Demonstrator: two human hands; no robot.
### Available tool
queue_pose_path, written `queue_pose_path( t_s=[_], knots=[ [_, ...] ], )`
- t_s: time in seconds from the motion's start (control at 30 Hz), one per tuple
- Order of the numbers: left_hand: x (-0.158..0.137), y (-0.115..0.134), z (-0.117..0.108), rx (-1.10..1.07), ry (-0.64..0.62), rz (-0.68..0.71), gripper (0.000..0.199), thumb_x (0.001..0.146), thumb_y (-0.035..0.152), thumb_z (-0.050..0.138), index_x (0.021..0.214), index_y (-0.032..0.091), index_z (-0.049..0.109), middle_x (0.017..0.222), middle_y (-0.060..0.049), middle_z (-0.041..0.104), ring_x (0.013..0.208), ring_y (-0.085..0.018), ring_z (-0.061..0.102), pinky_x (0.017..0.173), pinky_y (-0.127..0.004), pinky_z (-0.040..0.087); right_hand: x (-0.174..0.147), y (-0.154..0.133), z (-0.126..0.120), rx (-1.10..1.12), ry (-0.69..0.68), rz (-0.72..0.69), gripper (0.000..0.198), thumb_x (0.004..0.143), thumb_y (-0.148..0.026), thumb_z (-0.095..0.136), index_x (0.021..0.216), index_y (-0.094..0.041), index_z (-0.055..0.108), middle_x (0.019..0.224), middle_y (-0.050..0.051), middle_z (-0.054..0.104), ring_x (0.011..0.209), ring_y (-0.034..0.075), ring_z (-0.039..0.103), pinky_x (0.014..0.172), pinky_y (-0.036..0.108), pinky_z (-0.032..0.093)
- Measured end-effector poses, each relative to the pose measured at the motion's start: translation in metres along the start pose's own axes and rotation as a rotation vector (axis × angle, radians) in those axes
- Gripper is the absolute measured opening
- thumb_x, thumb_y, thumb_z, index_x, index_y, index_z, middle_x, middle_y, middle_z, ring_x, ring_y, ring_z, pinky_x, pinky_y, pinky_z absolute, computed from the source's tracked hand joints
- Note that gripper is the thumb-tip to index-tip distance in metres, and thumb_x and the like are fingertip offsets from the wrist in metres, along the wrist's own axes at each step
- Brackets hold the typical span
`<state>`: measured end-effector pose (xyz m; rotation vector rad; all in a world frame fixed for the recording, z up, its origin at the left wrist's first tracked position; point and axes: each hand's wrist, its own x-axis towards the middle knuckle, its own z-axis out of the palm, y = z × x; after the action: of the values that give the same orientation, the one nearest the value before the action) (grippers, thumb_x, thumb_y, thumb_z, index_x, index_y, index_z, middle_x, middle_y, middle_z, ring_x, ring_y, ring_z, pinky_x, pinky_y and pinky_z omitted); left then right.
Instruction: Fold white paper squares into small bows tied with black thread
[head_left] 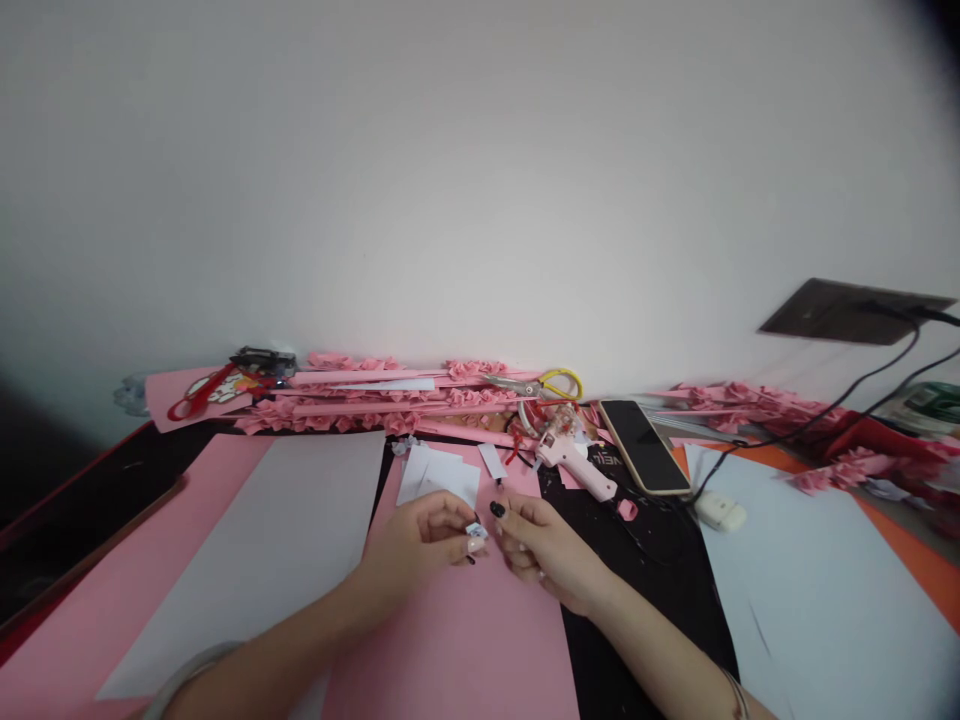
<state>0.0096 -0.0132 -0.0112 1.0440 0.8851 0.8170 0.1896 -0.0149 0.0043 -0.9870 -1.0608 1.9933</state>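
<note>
Between the thumb and fingers of my left hand (431,535) is a small folded piece of white paper (477,531). Just to its right, my right hand (547,548) is closed, its fingertips pressed together near the paper piece. What those fingers hold, if anything, is too small to make out. Both hands are over a pink paper sheet (457,640). Beyond my left hand lie several white paper squares (442,473), overlapping, with a narrow white strip (492,461) to their right.
A pink glue gun (581,465) lies beside a phone (645,448). Yellow-handled scissors (536,385) rest among pink paper flower stems (360,408) along the wall. White sheets (817,590) lie on both sides. Black cables (795,432) run to a wall socket (840,310). A white earbud case (721,511) sits right.
</note>
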Motion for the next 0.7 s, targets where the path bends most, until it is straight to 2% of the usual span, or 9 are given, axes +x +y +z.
queue_pose_path(
  t_s=[0.1,0.17,0.3,0.37,0.57,0.7],
  knots=[
    [0.000,0.003,-0.001,-0.018,0.036,-0.040,0.023,0.066,0.025,0.070,0.087,0.018,0.063,0.083,-0.002,0.068,0.077,-0.015,0.064,0.070,-0.024,0.047,0.001,0.001,0.001,0.006,0.014,-0.031,0.033,0.079,-0.042,0.058,0.067,-0.019,0.038,0.048,-0.011,0.027,0.039,0.003,0.011,0.036,0.018,0.005],
    [-0.002,0.007,-0.001,0.001,0.057,-0.055,0.021,0.069,0.028,0.068,0.086,0.017,0.064,0.083,-0.003,0.068,0.081,-0.016,0.063,0.071,-0.024,0.047,0.001,0.002,0.002,-0.011,0.033,-0.064,0.034,0.079,-0.043,0.058,0.066,-0.019,0.037,0.048,-0.011,0.028,0.039,0.003,0.012,0.036,0.018,0.006],
    [-0.003,0.011,-0.001,0.012,0.106,-0.005,0.021,0.067,0.029,0.070,0.083,0.017,0.065,0.073,-0.001,0.066,0.070,-0.013,0.060,0.059,-0.020,0.045,0.003,0.005,0.005,-0.091,0.098,-0.148,0.036,0.079,-0.046,0.056,0.064,-0.020,0.036,0.047,-0.010,0.029,0.037,0.004,0.016,0.035,0.018,0.009],
    [-0.004,0.012,0.000,-0.001,0.119,-0.013,0.022,0.067,0.029,0.070,0.086,0.018,0.065,0.076,-0.001,0.066,0.072,-0.013,0.059,0.060,-0.019,0.045,0.003,0.005,0.005,-0.158,0.134,-0.192,0.034,0.080,-0.046,0.054,0.065,-0.020,0.037,0.046,-0.010,0.029,0.036,0.005,0.017,0.035,0.019,0.011],
    [-0.004,0.010,-0.001,-0.056,0.071,-0.056,0.020,0.068,0.027,0.070,0.086,0.018,0.066,0.081,-0.002,0.069,0.078,-0.013,0.061,0.070,-0.020,0.046,0.000,0.003,0.005,-0.522,0.239,-0.402,0.018,0.079,-0.031,0.057,0.071,-0.016,0.051,0.052,-0.008,0.032,0.046,0.007,0.026,0.045,0.021,0.019],
    [-0.002,0.006,-0.001,-0.056,0.048,-0.052,0.020,0.062,0.024,0.075,0.079,0.018,0.066,0.078,0.000,0.068,0.071,-0.011,0.061,0.065,-0.020,0.046,-0.001,0.003,0.007,-0.601,0.246,-0.412,0.011,0.075,-0.023,0.061,0.072,-0.016,0.053,0.052,-0.009,0.030,0.047,0.008,0.026,0.045,0.021,0.019]
  ],
)
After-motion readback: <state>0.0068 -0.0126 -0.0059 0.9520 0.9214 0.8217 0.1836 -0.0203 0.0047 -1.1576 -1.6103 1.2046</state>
